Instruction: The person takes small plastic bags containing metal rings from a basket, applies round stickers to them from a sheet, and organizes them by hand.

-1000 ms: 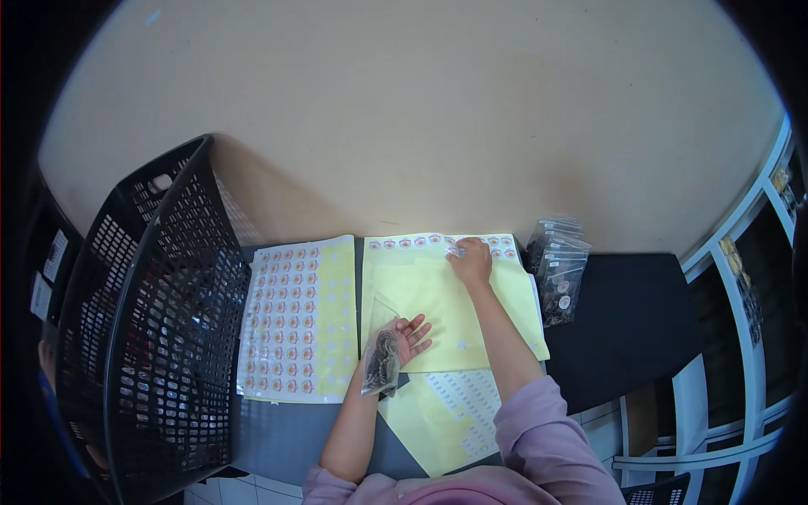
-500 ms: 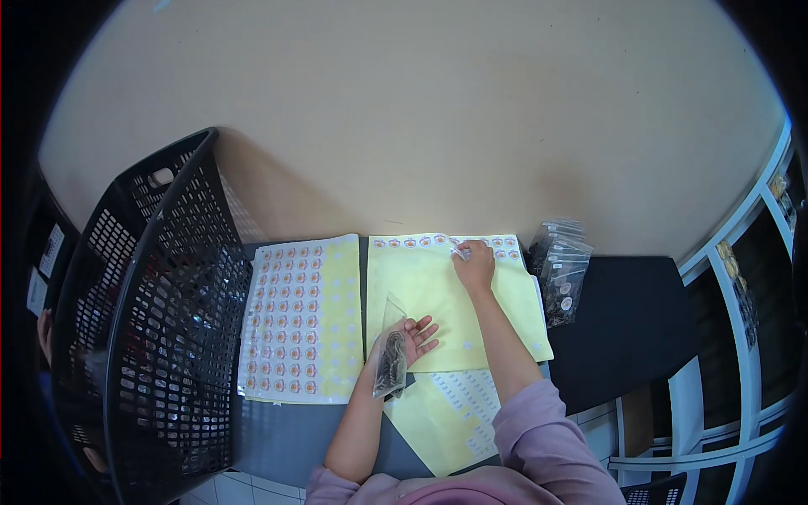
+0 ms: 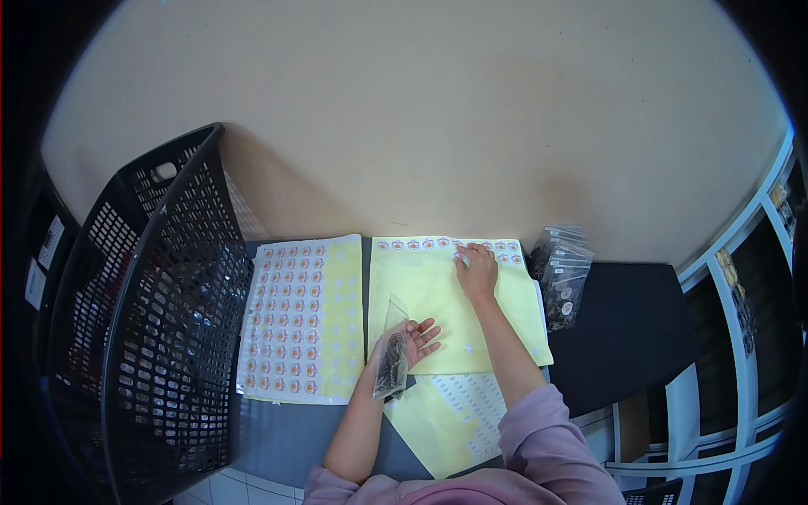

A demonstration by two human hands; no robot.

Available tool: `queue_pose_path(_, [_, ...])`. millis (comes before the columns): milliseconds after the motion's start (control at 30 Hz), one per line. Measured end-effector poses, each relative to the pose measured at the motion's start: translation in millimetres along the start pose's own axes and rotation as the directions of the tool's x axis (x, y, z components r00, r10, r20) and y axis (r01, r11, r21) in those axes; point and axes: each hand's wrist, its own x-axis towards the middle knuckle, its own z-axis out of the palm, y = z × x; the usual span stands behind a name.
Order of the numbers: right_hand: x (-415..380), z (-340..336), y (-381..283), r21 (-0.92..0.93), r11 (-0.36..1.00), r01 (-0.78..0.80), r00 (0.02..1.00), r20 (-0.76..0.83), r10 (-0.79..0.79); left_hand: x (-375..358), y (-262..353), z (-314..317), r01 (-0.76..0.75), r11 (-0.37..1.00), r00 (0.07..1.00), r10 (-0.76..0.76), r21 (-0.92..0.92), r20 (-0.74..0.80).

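Observation:
A clear plastic bag with dark contents [image 3: 391, 362] rests against my left hand [image 3: 421, 338], whose fingers are spread with the palm turned up. My right hand [image 3: 478, 268] is at the top row of stickers on a yellow backing sheet [image 3: 438, 311], fingers pinched; whatever they grip is too small to name. To the left lies a sheet of round orange-and-white stickers [image 3: 286, 320], its right part bare yellow. A sheet of small printed labels [image 3: 471, 412] lies partly under the yellow sheet, near the front edge.
A tall black perforated basket [image 3: 168, 328] stands at the left. Filled clear bags [image 3: 566, 282] are stacked to the right of the sheets, beside a black surface [image 3: 623, 328]. White shelving [image 3: 745, 387] stands at the far right, and a plain wall [image 3: 404, 126] rises behind.
The view has shifted slightly. My right hand stays by the top sticker row with its fingers a little changed. At the far left, another person's hand is no longer visible.

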Motion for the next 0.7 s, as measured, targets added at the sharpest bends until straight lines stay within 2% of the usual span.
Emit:
queue_pose_path(233, [16.1, -16.8, 4.8, -0.015, 1.000, 0.018, 0.994, 0.111, -0.016, -2.3, -0.9, 1.4, -0.004, 1.000, 1.000, 0.004, -0.008, 0.028])
queue_pose_path(300, [23.3, -19.4, 9.0, -0.006, 1.000, 0.019, 0.974, 0.225, -0.017, -4.2, -1.3, 2.7, -0.017, 0.998, 1.000, 0.017, 0.067, -0.001])
queue_pose_path(433, [29.7, -13.6, 20.7, 0.040, 0.994, 0.100, 0.967, 0.230, -0.107, -5.9, 0.3, 10.8, 0.001, 0.994, 0.999, 0.003, 0.105, -0.034])
queue_pose_path(500, [33.4, -6.7, 24.9, 0.229, 0.973, -0.012, 0.970, 0.240, -0.045, -6.2, 1.4, 13.0, 0.021, 0.993, 0.999, -0.016, 0.116, -0.042])
queue_pose_path(700, [34.4, -1.2, 21.6, 0.193, 0.980, 0.039, 0.982, 0.176, -0.074, -7.3, 1.9, 14.2, 0.041, 0.995, 0.998, -0.037, 0.086, -0.048])
